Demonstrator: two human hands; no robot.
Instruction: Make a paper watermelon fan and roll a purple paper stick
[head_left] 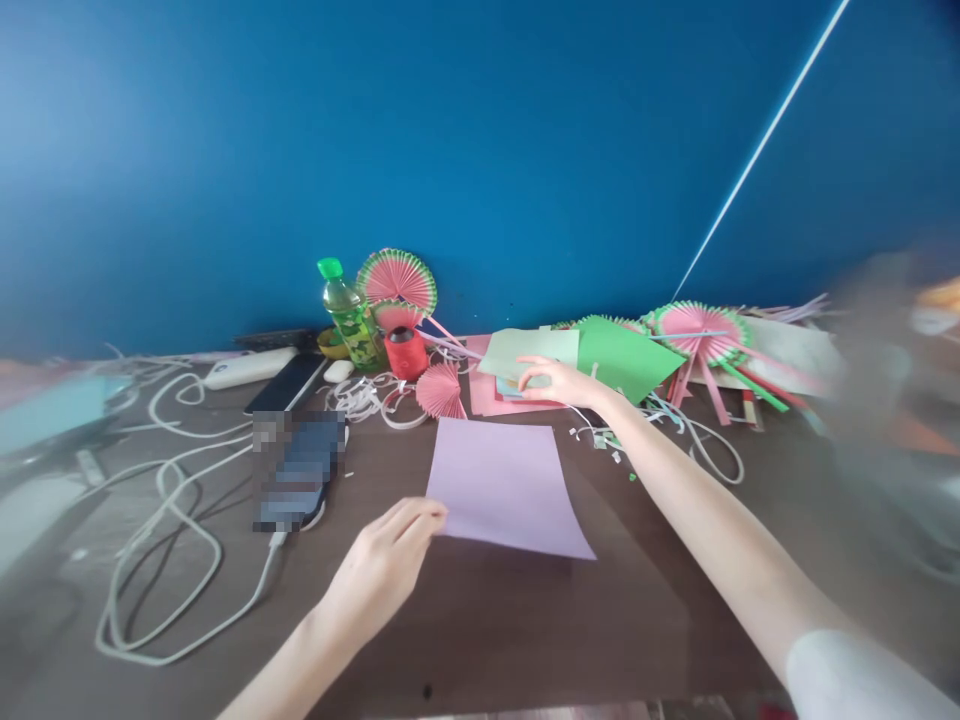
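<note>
Paper, lilac sheet [506, 485], lies flat at centre of brown table [525, 630]. Left hand [390, 565] pinches its corner at 7 o'clock, fingers closed on edge. Sheet looks thin, light, limp, quick to crease; best taken by corner or edge. Right hand [559, 380] at 12 o'clock rests on pale green sheet [532, 350] over pink sheet [487, 398]; whether it grips, cannot tell. Pleated round paper fans [701, 330] at 2 o'clock; white cables [165, 500] at 9 o'clock.

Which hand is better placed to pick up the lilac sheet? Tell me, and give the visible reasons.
Left, probably. The left hand touches the near corner of the lilac sheet. The right hand is stretched out to the far paper pile, away from that sheet.
</note>
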